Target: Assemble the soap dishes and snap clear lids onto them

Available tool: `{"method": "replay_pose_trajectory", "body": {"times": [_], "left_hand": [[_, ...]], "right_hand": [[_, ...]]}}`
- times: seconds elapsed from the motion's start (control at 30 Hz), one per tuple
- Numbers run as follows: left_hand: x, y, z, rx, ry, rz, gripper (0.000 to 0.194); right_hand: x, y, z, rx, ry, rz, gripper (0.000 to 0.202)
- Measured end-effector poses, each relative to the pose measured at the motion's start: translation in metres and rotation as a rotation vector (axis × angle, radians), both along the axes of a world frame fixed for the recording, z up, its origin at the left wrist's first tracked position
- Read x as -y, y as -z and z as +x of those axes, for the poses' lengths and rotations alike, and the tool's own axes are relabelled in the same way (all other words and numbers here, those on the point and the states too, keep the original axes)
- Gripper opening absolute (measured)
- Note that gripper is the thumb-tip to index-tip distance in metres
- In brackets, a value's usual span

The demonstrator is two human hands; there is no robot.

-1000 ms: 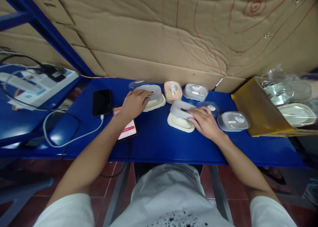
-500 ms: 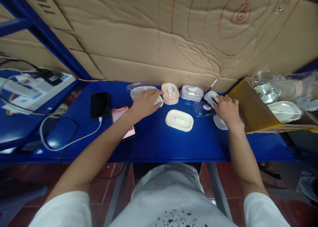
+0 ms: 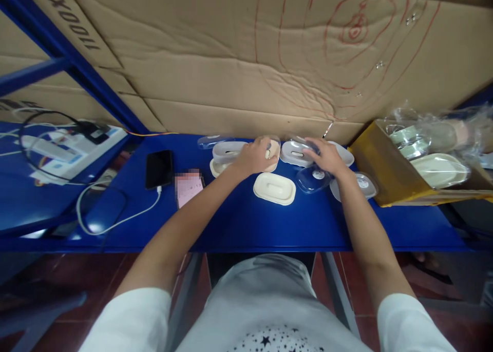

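My left hand [image 3: 252, 159] has its fingers curled over a peach case [image 3: 274, 154] near the back of the blue table. My right hand [image 3: 325, 157] holds the edge of a clear lid [image 3: 302, 140], which is tilted up over a grey-white case [image 3: 295, 154]. Left of my left hand sits an open white case [image 3: 229, 151]. A cream lid [image 3: 275, 189] lies in front of both hands. Another clear lid [image 3: 313, 180] rests flat below my right hand, beside a case part with a round label [image 3: 365, 184].
A black phone [image 3: 159, 168] with a white cable and a second phone [image 3: 188, 188] lie at the left. A cardboard box [image 3: 367, 162] of wrapped parts stands at the right. Behind is a cardboard wall [image 3: 215, 59]; a power strip [image 3: 80, 154] sits far left.
My left hand has moved right from the white case to the peach one. My right hand has moved left to the grey-white case, whose clear lid is now lifted.
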State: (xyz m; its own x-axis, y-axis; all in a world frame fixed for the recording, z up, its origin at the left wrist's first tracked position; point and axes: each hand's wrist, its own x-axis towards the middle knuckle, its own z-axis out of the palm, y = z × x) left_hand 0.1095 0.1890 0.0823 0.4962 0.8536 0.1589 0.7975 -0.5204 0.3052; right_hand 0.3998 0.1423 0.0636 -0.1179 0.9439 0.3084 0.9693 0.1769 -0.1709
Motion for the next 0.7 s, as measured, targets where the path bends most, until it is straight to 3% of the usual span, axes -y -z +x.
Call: {"method": "replay_pose_trajectory", "body": {"times": [0.13, 0.23, 0.47, 0.7], "left_hand": [[-0.011, -0.011, -0.015, 0.01, 0.046, -0.026, 0.043], [-0.014, -0.013, -0.012, -0.003, 0.077, 0.048, 0.042], [0.014, 0.014, 0.015, -0.128, 0.198, 0.143, 0.035], [0.02, 0.024, 0.027, -0.198, 0.116, 0.106, 0.042]], "right_hand": [[0.015, -0.003, -0.002, -0.002, 0.093, 0.079, 0.05], [0.017, -0.003, -0.019, 0.029, 0.062, 0.083, 0.046], [0.017, 0.014, -0.049, 0.124, -0.049, -0.049, 0.037], [0.017, 0.012, -0.046, 0.148, -0.026, -0.092, 0.039]]}}
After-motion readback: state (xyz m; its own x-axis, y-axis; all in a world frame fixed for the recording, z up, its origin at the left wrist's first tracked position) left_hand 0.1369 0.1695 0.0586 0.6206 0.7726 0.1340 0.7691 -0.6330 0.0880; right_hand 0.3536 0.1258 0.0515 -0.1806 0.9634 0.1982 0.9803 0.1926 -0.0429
